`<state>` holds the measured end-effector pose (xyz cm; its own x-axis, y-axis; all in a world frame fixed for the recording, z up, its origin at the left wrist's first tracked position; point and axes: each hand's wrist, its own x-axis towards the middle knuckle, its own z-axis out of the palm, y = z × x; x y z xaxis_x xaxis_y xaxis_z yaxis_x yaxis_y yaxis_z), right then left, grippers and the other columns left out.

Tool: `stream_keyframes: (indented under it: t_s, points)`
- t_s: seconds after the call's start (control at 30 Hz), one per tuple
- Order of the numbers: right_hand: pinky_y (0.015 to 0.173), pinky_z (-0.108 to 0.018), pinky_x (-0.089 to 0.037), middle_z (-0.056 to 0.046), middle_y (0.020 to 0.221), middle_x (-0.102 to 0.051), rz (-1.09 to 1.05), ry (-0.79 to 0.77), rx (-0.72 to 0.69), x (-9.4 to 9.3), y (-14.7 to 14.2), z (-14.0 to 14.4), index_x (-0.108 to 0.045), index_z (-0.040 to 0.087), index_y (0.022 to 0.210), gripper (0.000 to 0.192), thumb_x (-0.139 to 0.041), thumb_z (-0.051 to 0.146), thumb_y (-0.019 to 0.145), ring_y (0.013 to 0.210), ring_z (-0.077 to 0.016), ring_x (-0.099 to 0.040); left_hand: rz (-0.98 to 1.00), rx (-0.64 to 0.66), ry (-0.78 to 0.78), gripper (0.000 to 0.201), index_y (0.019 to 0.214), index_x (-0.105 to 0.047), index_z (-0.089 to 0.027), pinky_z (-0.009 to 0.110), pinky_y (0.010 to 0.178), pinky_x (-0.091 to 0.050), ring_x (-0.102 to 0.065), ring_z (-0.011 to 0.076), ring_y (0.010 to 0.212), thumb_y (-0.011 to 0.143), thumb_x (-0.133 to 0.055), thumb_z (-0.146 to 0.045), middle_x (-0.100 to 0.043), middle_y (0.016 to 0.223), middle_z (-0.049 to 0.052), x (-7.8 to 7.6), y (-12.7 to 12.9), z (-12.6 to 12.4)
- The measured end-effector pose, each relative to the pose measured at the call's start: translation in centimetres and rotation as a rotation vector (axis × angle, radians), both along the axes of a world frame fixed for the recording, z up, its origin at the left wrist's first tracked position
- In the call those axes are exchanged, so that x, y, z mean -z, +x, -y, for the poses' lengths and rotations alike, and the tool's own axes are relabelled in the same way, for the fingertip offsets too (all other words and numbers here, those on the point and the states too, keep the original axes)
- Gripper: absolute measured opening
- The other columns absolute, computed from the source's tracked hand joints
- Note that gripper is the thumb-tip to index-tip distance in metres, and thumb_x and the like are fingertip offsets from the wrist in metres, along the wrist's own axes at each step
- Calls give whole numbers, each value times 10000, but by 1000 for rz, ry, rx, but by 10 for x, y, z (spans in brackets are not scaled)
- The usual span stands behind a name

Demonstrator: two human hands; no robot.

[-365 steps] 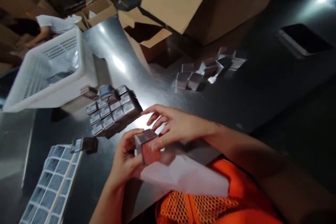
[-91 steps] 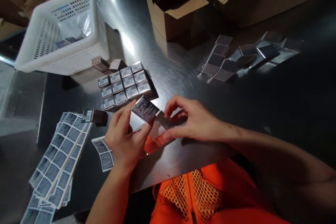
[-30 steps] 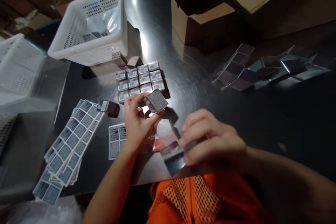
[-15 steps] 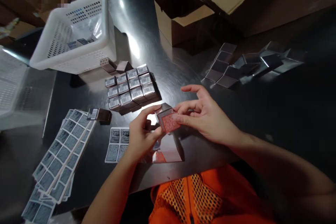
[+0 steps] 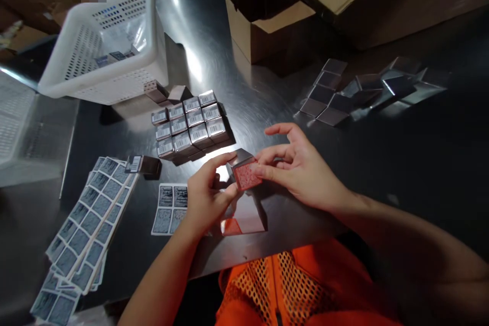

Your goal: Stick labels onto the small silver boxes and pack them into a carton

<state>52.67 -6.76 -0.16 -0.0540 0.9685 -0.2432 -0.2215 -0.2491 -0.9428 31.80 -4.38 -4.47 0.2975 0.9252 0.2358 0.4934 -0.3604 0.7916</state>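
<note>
My left hand (image 5: 206, 193) grips a small silvery box (image 5: 240, 156) by its left side, thumb below and index finger along the top edge. A square sticker (image 5: 246, 177), tinted red, lies over the face turned towards me. The thumb and fingers of my right hand (image 5: 301, 173) close on the sticker's right edge, with the index finger raised. Whether the sticker is fully stuck down I cannot tell. Just left of my left wrist lies a small sticker sheet (image 5: 165, 214), partly hidden by that hand. Beneath the held box, the steel table (image 5: 275, 234) carries a bright reflection.
Barcoded small boxes (image 5: 195, 118) stand in a block beyond my hands. More sticker sheets (image 5: 89, 219) are piled at left, a single box (image 5: 144, 165) beside them. Silvery boxes (image 5: 328, 94) lie at right. A white basket (image 5: 156, 56) and an open carton (image 5: 275, 43) stand behind.
The held box has tilted slightly, and the sticker now sits squarer over its face. Both hands keep nearly the same place and grip.
</note>
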Motion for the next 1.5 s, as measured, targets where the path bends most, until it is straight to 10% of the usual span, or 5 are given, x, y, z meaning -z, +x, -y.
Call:
stream_keyframes:
  t_s: [1.5]
  points:
    - [643,-306,-590,48,771,-723,191,67,92,8,-7,6,-453,281,1132,555,-842,325,740,707,-185,-728,8,18,78,527,1206,-669,-298,148,402,-265,-376,2,467,728,-840,-154,-730,996,-45,-1,3,3]
